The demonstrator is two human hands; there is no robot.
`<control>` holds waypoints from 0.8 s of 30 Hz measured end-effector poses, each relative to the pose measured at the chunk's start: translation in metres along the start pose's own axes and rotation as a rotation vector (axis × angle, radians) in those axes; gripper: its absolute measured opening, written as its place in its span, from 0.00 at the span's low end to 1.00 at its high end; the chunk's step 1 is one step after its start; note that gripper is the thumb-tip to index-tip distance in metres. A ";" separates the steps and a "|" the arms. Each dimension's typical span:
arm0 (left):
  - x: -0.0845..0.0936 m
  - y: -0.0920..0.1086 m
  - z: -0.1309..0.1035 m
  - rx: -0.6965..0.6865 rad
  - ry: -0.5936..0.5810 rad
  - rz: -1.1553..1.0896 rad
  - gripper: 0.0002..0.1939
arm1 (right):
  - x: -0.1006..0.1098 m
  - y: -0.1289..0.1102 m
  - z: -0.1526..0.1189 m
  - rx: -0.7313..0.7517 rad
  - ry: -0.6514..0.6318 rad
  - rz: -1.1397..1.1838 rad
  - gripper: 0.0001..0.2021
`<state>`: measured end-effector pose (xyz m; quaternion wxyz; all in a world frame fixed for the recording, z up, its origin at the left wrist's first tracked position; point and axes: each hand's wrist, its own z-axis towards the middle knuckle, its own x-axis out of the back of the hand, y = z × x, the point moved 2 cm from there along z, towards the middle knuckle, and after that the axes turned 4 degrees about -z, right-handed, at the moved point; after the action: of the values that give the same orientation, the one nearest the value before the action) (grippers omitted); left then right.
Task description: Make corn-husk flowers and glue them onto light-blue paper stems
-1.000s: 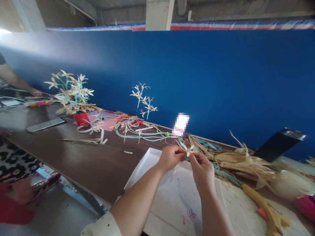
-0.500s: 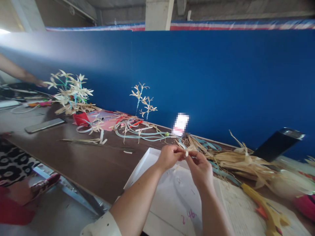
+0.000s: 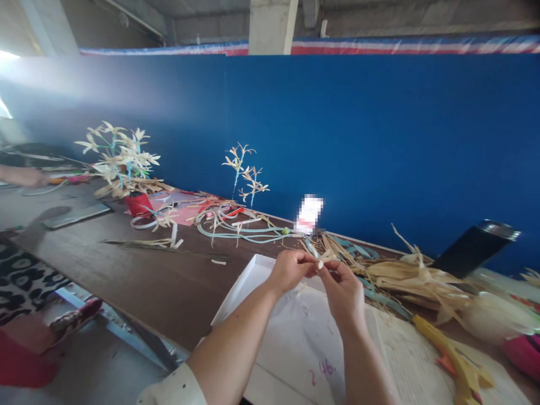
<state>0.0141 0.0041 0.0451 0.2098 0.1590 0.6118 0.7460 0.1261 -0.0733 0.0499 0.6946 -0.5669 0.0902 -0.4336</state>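
My left hand (image 3: 293, 269) and my right hand (image 3: 343, 286) meet above the far edge of a white box lid (image 3: 295, 332) with pink marks on it. Between their pinched fingertips is a small pale strip piece (image 3: 320, 264), with thin pale blades rising behind it. Both hands are closed on this piece. Dried husks (image 3: 405, 273) lie just to the right of my right hand. A yellow glue gun (image 3: 455, 354) rests on papers at the lower right.
Pale husk flowers (image 3: 126, 157) stand at the left by a red pot (image 3: 139, 204). A phone (image 3: 77, 216), light blue tubing (image 3: 253, 233) and a dark bottle (image 3: 476, 247) are on the table. Another person's hand (image 3: 29, 177) is at the far left.
The other person's arm at the far left has moved lower, down toward the table. My hands remain in nearly the same place, still pinching the pale piece.
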 end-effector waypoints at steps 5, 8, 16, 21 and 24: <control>0.002 0.000 0.001 -0.048 0.001 -0.002 0.10 | -0.004 0.000 -0.001 -0.034 -0.017 0.030 0.16; 0.002 0.002 0.002 -0.084 0.020 -0.013 0.09 | -0.007 -0.001 -0.003 -0.044 -0.032 0.147 0.15; 0.004 0.006 0.002 -0.151 0.041 0.107 0.07 | -0.005 -0.002 -0.002 -0.104 -0.117 0.649 0.20; 0.004 0.008 -0.001 -0.270 -0.003 0.217 0.06 | -0.005 0.005 0.001 -0.192 -0.097 0.667 0.19; 0.003 0.008 -0.002 -0.304 -0.032 0.263 0.06 | -0.007 0.008 0.001 -0.224 -0.116 0.651 0.18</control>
<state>0.0099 0.0026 0.0529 0.1416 0.2159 0.4627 0.8481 0.1265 -0.0676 0.0409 0.7341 -0.6047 0.2736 -0.1437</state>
